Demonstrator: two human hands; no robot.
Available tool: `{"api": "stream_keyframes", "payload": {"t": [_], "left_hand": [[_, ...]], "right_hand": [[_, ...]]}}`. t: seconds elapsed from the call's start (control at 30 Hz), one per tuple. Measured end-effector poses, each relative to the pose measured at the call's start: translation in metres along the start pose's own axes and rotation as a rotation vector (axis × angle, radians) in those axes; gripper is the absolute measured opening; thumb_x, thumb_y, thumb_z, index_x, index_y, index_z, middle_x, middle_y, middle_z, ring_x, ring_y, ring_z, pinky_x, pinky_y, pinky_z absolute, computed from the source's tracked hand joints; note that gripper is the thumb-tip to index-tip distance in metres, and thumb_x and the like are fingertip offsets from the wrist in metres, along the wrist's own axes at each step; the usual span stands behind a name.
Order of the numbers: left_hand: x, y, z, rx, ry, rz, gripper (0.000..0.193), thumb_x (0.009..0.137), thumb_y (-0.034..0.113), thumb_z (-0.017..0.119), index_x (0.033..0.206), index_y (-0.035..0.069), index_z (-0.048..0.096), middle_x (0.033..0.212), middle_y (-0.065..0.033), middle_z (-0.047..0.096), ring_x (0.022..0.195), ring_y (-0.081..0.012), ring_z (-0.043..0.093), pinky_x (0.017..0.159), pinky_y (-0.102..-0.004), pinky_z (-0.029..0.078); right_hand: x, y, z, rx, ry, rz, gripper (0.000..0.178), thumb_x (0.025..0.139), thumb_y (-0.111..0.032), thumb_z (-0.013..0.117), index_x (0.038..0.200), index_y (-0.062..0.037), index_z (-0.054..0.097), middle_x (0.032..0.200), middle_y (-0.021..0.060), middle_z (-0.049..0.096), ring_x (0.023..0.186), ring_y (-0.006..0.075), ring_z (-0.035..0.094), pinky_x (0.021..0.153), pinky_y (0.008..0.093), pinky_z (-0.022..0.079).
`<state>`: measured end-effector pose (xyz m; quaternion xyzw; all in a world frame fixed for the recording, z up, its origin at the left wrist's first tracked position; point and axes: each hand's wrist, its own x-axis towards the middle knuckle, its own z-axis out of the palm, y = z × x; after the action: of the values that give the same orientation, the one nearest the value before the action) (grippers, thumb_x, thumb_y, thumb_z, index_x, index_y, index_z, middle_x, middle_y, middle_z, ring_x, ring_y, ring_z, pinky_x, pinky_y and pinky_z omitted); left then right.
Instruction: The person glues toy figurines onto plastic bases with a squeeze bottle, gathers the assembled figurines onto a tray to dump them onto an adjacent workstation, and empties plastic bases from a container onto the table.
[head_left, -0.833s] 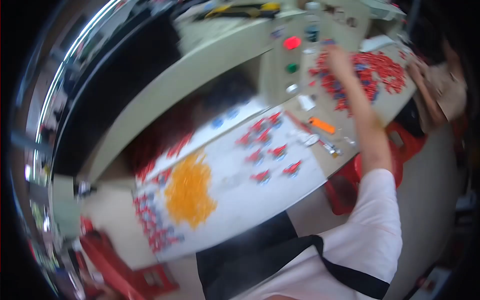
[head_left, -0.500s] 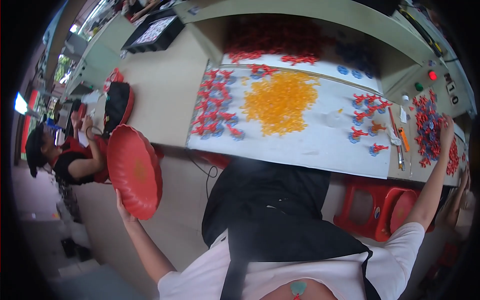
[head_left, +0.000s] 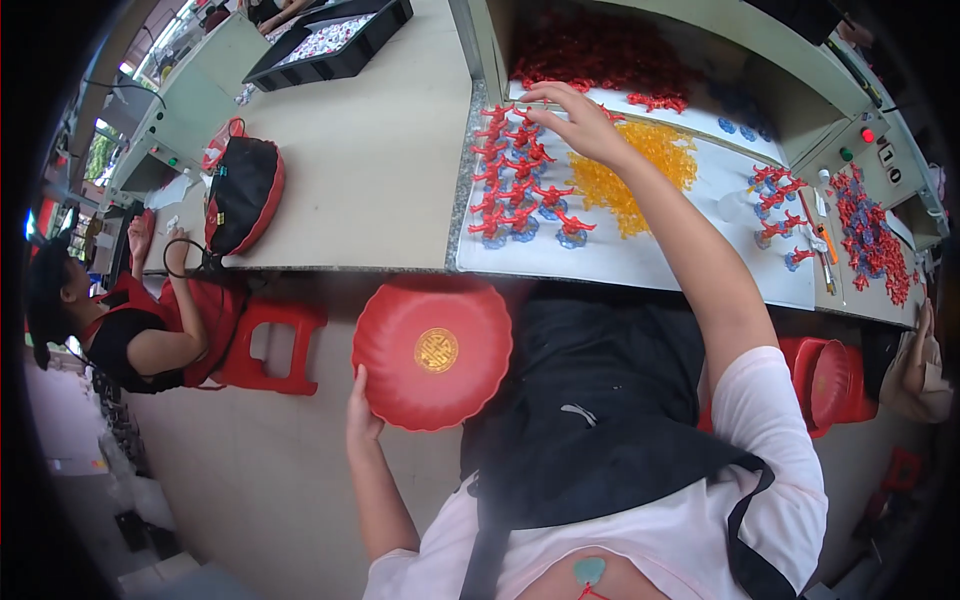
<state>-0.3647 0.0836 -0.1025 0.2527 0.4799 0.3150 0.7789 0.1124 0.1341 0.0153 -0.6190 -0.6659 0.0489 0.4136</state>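
Note:
My left hand (head_left: 364,408) grips the left rim of a red scalloped plate (head_left: 400,310), tilted so its inside with a gold round emblem shows. The plate is held just off the table's front edge, left of my lap. My right hand (head_left: 578,122) is stretched over the back of a group of small red figures on clear blue bases (head_left: 520,190). Its fingers are extended and apart, with nothing visible in them; whether the fingertips touch a figure I cannot tell. Beside them, partly under my right forearm, lies a heap of small yellow translucent pieces (head_left: 640,170) on a white sheet (head_left: 600,268).
Red parts (head_left: 600,65) fill the shelf recess behind. More figures (head_left: 775,200), an orange cutter (head_left: 826,240) and a red-and-blue pile (head_left: 870,240) are at right. A black bag (head_left: 243,190) and black tray (head_left: 340,60) sit left. A co-worker (head_left: 140,330) sits at far left.
My right hand has left the red-and-blue pile at right and crossed to the figures at left. My left hand has brought the plate rightward to the table edge, turning its inside up.

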Motion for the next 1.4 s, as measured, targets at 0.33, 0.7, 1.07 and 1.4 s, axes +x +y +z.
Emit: {"api": "stream_keyframes", "payload": {"t": [0.33, 0.7, 1.07, 1.4], "left_hand": [[0.010, -0.020, 0.058, -0.036, -0.041, 0.011, 0.052, 0.087, 0.038, 0.044, 0.125, 0.003, 0.036, 0.125, -0.0088, 0.043, 0.114, -0.0204, 0.042, 0.096, -0.0349, 0.033], [0.000, -0.025, 0.081, -0.016, -0.091, 0.046, 0.049, 0.088, 0.036, 0.042, 0.123, 0.002, 0.037, 0.122, -0.0091, 0.045, 0.111, -0.0193, 0.044, 0.094, -0.0333, 0.034], [-0.003, -0.036, 0.082, -0.017, -0.127, 0.106, 0.049, 0.089, 0.035, 0.040, 0.125, 0.003, 0.034, 0.127, -0.0092, 0.041, 0.115, -0.0214, 0.041, 0.096, -0.0352, 0.032], [-0.006, -0.037, 0.075, -0.064, -0.110, 0.113, 0.049, 0.090, 0.036, 0.038, 0.126, 0.003, 0.032, 0.126, -0.0103, 0.041, 0.114, -0.0227, 0.041, 0.095, -0.0364, 0.034]], "right_hand": [[0.066, 0.014, 0.061, -0.337, -0.447, 0.346, 0.064, 0.071, -0.067, 0.042, 0.103, -0.0136, 0.057, 0.093, 0.0148, 0.060, 0.088, 0.0285, 0.057, 0.080, 0.0365, 0.042], [0.028, -0.046, 0.085, -0.310, -0.499, 0.274, 0.056, 0.071, -0.060, 0.050, 0.101, -0.0129, 0.055, 0.090, 0.0123, 0.060, 0.086, 0.0268, 0.057, 0.077, 0.0360, 0.043], [-0.057, -0.132, 0.079, -0.302, -0.553, -0.066, 0.031, 0.072, -0.037, 0.055, 0.089, -0.0114, 0.057, 0.080, 0.0131, 0.056, 0.079, 0.0289, 0.058, 0.063, 0.0400, 0.047], [-0.098, -0.162, 0.056, -0.087, -0.232, -0.294, 0.019, 0.070, -0.019, 0.060, 0.086, -0.0072, 0.058, 0.085, 0.0068, 0.055, 0.079, 0.0202, 0.057, 0.060, 0.0326, 0.049]]}}
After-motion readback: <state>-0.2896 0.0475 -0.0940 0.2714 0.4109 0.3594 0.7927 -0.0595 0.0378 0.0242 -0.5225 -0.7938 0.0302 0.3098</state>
